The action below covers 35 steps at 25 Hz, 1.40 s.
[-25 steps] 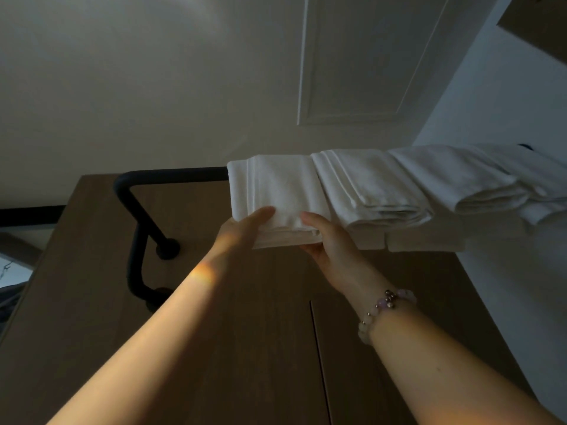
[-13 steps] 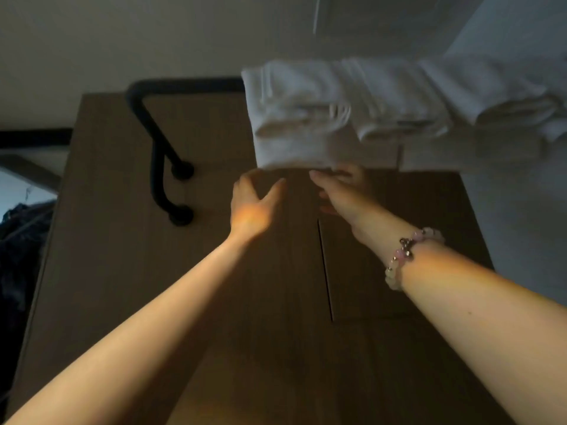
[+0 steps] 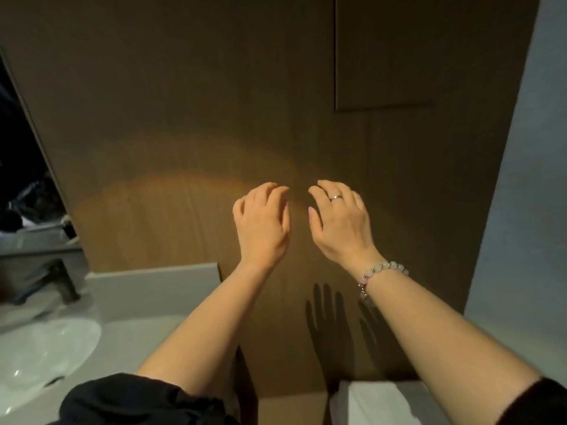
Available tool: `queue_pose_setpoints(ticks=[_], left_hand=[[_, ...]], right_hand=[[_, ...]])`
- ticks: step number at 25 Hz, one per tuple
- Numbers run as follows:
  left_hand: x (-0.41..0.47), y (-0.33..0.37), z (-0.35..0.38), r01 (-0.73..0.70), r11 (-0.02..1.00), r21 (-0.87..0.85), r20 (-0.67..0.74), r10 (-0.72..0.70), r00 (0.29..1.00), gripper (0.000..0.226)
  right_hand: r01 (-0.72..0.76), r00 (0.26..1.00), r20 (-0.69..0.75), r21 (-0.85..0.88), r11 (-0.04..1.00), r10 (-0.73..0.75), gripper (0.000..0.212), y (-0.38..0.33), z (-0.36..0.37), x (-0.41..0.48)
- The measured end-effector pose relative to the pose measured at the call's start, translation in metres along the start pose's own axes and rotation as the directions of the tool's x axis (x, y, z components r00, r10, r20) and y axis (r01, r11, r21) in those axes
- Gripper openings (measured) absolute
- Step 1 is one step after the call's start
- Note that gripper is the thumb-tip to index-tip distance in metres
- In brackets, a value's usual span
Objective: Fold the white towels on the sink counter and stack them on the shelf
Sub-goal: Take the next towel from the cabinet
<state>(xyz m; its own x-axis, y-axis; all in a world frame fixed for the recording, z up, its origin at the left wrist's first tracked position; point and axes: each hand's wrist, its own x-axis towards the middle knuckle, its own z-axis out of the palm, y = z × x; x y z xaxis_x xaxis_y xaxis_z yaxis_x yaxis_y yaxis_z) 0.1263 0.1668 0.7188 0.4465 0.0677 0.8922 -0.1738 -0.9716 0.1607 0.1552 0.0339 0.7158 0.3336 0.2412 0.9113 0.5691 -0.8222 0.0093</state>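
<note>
Both of my hands hang in the air in front of a brown wooden wall panel. My left hand has loosely curled fingers and holds nothing. My right hand, with a ring and a bead bracelet at the wrist, is likewise relaxed and empty. A white towel lies at the bottom edge, under my right forearm. The shelf and its folded towels are out of view.
A white basin sits in the grey sink counter at the lower left. A mirror with a dark frame fills the left edge. A pale wall runs down the right side. A panel door outline shows at the upper right.
Both hands have let go of the folded towel on the shelf and come down. My view has dropped from the shelf to the wall panel and sink counter.
</note>
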Motion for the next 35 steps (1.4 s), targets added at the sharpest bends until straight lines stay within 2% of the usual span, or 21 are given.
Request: queue_pose_setpoints(ticks=[3,7,10,13,15,17,24,28,32,35], left_hand=[[-0.072,-0.006,0.024,-0.041,0.999,0.03,0.168,0.035,0.985,0.031],[-0.163,-0.001,0.05,0.05,0.998,0.046,0.337,-0.062,0.939,0.035],[-0.239,0.005,0.068,0.136,0.99,0.044,0.465,-0.14,0.874,0.036],[-0.311,0.008,0.074,0.194,0.974,0.116,0.587,-0.225,0.778,0.035],[-0.353,0.013,0.068,0.228,0.964,0.141,0.64,-0.264,0.722,0.034],[-0.386,0.019,0.065,0.221,0.963,0.151,0.673,-0.264,0.69,0.035],[-0.486,0.042,0.067,0.387,0.913,0.129,0.748,-0.345,0.566,0.04],[-0.572,0.043,0.07,0.511,0.83,0.224,0.759,-0.477,0.443,0.042],[-0.667,0.045,0.084,0.578,0.756,0.307,0.771,-0.553,0.315,0.049],[-0.745,0.044,0.117,0.571,0.764,0.302,0.782,-0.541,0.31,0.05]], right_hand=[[-0.036,0.983,0.181,0.021,0.999,0.031,0.037,-0.003,0.022,-0.07],[-0.171,0.911,0.384,0.025,0.985,0.148,0.035,0.0,0.039,-0.151],[-0.217,0.829,0.532,0.021,0.976,0.172,0.034,0.009,0.052,-0.217],[-0.209,0.774,0.614,0.018,0.978,0.154,0.032,0.012,0.062,-0.282],[-0.256,0.746,0.646,0.056,0.965,0.16,0.03,0.01,0.058,-0.322],[-0.332,0.696,0.69,0.062,0.941,0.2,0.029,0.005,0.049,-0.36],[-0.3,0.637,0.727,-0.073,0.951,0.257,0.025,-0.005,0.015,-0.472],[-0.334,0.548,0.789,-0.098,0.938,0.278,0.027,-0.011,0.007,-0.538],[-0.333,0.49,0.845,-0.045,0.942,0.214,0.03,-0.007,0.024,-0.62],[-0.354,0.46,0.857,-0.063,0.933,0.232,0.033,-0.001,0.053,-0.698]])
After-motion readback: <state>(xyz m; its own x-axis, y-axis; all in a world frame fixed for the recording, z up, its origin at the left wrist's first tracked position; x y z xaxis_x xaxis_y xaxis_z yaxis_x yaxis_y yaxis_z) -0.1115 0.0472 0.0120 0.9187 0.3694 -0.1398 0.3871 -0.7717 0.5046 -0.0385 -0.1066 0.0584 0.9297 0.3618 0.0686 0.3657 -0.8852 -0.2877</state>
